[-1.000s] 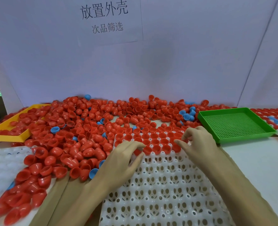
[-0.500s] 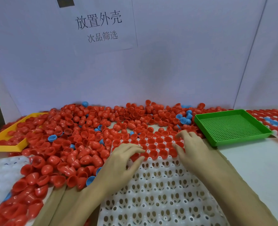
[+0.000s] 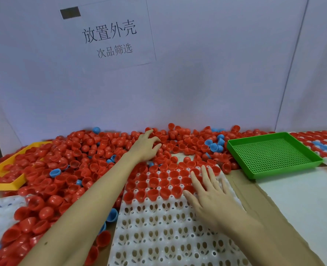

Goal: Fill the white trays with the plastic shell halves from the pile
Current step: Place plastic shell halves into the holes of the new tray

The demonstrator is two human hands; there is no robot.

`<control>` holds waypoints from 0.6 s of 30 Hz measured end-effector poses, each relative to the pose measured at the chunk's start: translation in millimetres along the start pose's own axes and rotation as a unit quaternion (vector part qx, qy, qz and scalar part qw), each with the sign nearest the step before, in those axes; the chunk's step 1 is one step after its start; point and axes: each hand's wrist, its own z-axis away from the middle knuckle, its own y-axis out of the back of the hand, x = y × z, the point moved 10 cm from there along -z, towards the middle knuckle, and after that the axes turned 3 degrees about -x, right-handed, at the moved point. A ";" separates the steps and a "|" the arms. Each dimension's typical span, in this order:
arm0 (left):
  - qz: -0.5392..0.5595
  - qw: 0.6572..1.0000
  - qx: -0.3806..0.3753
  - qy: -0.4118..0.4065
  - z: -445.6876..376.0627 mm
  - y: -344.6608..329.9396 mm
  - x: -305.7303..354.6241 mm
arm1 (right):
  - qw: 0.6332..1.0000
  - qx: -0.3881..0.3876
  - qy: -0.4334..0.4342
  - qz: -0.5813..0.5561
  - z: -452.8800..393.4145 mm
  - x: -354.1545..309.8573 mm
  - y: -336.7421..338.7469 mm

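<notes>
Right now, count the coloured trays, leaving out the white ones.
2. The green tray sits at the right beside the shell pile; the yellow tray lies at the far left, partly buried in shells. Others may be hidden.

single head-worn wide view, forward and down, close over the white tray [image 3: 170,233]

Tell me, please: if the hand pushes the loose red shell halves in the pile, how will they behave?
The red shell halves are small, thin cups, so probably light. Their rounded backs suggest they roll or tip easily. Under the left hand they would likely slide and scatter together.
</notes>
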 end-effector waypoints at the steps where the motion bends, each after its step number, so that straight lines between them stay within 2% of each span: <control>1: -0.024 1.000 -0.019 -0.006 -7.5 -4.3 -0.1 | 1.000 0.007 0.000 -0.009 -0.7 0.3 1.2; 4: -0.075 0.994 -0.082 -0.009 -21.0 -19.4 -1.2 | 0.999 0.029 0.002 -0.028 -2.2 -0.8 5.9; 7: -0.056 0.995 -0.086 -0.005 -26.0 -25.9 -1.3 | 0.998 0.042 0.006 -0.042 -3.1 -3.3 8.1; 11: -0.067 0.998 -0.005 -0.020 -21.8 -12.8 -2.3 | 0.997 0.042 0.012 -0.056 -2.5 -5.7 6.4; 14: -0.015 0.995 0.089 -0.030 -5.4 10.3 -8.8 | 0.997 0.046 0.011 -0.062 -2.6 -3.9 6.3; 18: 0.069 0.976 0.198 -0.052 33.5 46.8 -12.6 | 0.995 0.067 0.004 -0.068 -2.2 -2.6 14.1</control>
